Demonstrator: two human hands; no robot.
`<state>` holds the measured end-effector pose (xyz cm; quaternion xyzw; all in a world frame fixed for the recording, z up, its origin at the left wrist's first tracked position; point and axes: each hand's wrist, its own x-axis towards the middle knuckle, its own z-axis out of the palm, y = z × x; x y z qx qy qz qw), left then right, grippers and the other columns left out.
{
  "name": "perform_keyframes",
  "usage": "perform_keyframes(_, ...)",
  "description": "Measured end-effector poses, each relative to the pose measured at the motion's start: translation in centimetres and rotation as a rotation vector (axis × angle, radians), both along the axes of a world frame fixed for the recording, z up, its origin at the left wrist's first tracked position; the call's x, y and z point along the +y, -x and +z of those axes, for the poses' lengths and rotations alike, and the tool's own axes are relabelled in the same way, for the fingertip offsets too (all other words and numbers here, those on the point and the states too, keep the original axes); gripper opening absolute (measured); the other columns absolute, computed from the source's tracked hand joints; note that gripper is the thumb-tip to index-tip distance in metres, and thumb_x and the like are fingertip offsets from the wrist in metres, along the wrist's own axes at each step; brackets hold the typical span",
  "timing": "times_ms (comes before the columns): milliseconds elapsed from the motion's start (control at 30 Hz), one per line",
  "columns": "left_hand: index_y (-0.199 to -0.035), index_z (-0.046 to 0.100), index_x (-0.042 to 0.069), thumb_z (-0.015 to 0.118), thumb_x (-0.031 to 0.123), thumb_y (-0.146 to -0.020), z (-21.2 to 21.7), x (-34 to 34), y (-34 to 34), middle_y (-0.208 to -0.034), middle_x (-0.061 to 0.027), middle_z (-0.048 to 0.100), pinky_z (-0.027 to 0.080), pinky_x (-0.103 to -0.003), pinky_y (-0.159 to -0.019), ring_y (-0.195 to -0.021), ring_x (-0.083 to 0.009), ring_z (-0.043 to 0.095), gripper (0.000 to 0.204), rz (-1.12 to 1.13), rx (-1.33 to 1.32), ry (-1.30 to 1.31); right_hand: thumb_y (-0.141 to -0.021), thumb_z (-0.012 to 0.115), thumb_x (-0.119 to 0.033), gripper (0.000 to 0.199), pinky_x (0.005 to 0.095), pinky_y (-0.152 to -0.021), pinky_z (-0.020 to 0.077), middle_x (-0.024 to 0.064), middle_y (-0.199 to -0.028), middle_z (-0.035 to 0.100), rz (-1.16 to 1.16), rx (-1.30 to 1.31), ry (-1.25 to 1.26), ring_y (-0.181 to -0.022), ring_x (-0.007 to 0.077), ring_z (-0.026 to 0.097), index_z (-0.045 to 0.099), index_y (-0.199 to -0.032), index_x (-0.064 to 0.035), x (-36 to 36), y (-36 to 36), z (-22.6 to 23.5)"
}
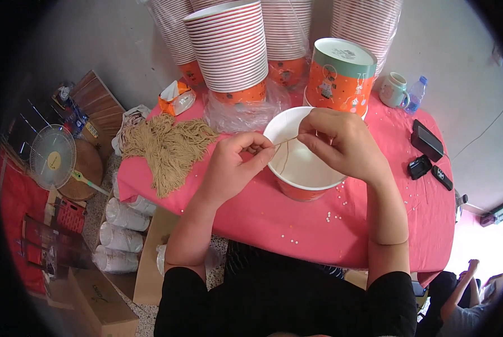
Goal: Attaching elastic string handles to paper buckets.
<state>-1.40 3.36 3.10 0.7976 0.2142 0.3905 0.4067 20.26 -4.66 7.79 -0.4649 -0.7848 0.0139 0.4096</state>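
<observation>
Above an orange paper bucket with a white inside point(313, 175), a thin tan cord point(285, 141) is stretched between my two hands. My left hand point(237, 165) pinches one part of it at the bucket's left rim. Over the back of the rim, my right hand point(341, 140) has thumb and fingers closed on the cord. A loose length of it hangs down inside the bucket. To the left on the table lies a spread bundle of the same tan cords point(167, 147).
Nested bucket stacks point(226, 50) stand along the back, beside an upturned orange bucket point(341, 78). A mug point(393, 91), a bottle point(417, 94) and black devices point(427, 140) sit at right. Small white discs point(333, 216) dot the pink tablecloth point(263, 230). Another person point(476, 303) sits lower right.
</observation>
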Motion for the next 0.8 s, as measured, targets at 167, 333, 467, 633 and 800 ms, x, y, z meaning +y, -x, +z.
perform_keyframes(167, -0.097, 0.063, -0.003, 0.064, 0.002, -0.089, -0.3, 0.3, 0.5, -0.085, -0.0032, 0.065, 0.049, -0.022, -0.070, -0.077, -0.0071, 0.060, 0.009, -0.094, -0.035, 0.194, -0.083, 0.065, -0.010, 0.008, 0.0392, -0.057, 0.0478, 0.0128, -0.074, 0.063, -0.014, 0.049, 0.042, -0.067, 0.0315, 0.063, 0.065, -0.086, -0.0024, -0.1, 0.0, 0.1)
perform_keyframes(333, -0.096, 0.063, -0.001, 0.062, 0.005, -0.091, 0.2, 0.0, 0.8, -0.083, -0.0023, 0.064, 0.048, -0.022, -0.068, -0.074, -0.0074, 0.059, 0.008, -0.167, -0.074, 0.349, -0.086, 0.065, -0.006, 0.008, 0.0317, -0.056, 0.0466, 0.0101, -0.072, 0.061, 0.072, 0.017, 0.045, -0.063, 0.0211, 0.060, 0.063, -0.086, 0.0012, -0.1, 0.4, -0.1)
perform_keyframes(467, -0.096, 0.063, -0.001, 0.061, 0.006, -0.092, 0.0, -0.4, 0.5, -0.082, -0.0015, 0.063, 0.047, -0.022, -0.068, -0.074, -0.0069, 0.058, 0.008, -0.163, -0.079, 0.372, -0.084, 0.066, -0.006, 0.007, 0.0336, -0.057, 0.0467, 0.0120, -0.072, 0.062, 0.092, -0.008, 0.026, -0.064, 0.0249, 0.061, 0.063, -0.085, 0.0009, 0.1, 1.0, -0.6)
perform_keyframes(633, -0.098, 0.063, -0.001, 0.063, 0.005, -0.092, -0.7, -0.6, 0.5, -0.087, -0.0001, 0.064, 0.046, -0.019, -0.068, -0.078, -0.0037, 0.057, 0.008, -0.172, -0.139, 0.299, -0.085, 0.064, -0.014, 0.010, 0.0433, -0.058, 0.0468, 0.0126, -0.073, 0.063, 0.100, -0.036, -0.071, -0.067, 0.0342, 0.061, 0.063, -0.083, -0.0039, 0.5, 1.7, -1.1)
perform_keyframes(800, -0.099, 0.063, -0.001, 0.063, 0.004, -0.093, -0.5, -1.3, 0.7, -0.087, 0.0004, 0.062, 0.046, -0.019, -0.070, -0.079, -0.0037, 0.056, 0.008, -0.215, -0.174, 0.359, -0.085, 0.064, -0.015, 0.012, 0.0438, -0.059, 0.0472, 0.0124, -0.074, 0.062, 0.124, -0.045, -0.085, -0.068, 0.0345, 0.061, 0.062, -0.083, -0.0035, 0.5, 2.1, -1.1)
